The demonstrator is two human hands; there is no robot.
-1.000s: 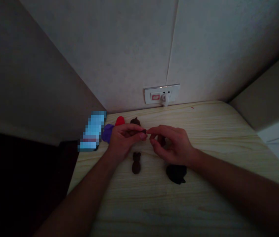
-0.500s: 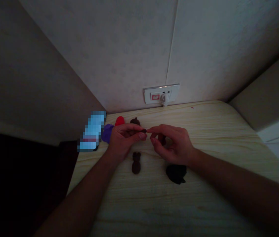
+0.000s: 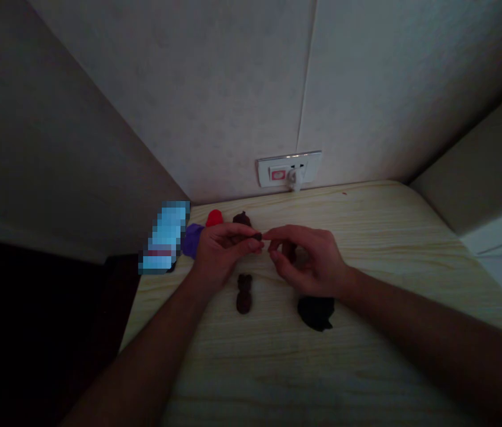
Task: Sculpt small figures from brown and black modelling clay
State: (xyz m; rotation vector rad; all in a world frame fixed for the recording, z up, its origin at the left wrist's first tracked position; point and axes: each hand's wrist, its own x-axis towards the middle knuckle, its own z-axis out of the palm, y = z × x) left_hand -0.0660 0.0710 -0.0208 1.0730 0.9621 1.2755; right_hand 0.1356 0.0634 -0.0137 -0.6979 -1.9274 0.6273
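Observation:
Between the thumb and index finger of my left hand point(image 3: 219, 252) is a small dark brown piece of modelling clay point(image 3: 257, 236). The index fingertip of my right hand point(image 3: 310, 258) touches the right side of this piece, with the thumb held a little below. The other fingers of that hand curl in over a dark patch, and whether they hold something I cannot make out. On the table in front of the hands lies a brown clay figure point(image 3: 244, 294) with a rounded body, a head and two small ears.
A black lump point(image 3: 316, 312) lies below my right wrist. Behind my left hand are a purple lump point(image 3: 192, 241), a red lump point(image 3: 214, 217) and a brown lump point(image 3: 242, 219). A lit phone point(image 3: 165, 237) lies at the table's left edge. A wall socket point(image 3: 288, 169) holds a white plug.
Both hands keep nearly the same pose around the small brown piece. The whole view has shifted very slightly; the things on the table stay where they were.

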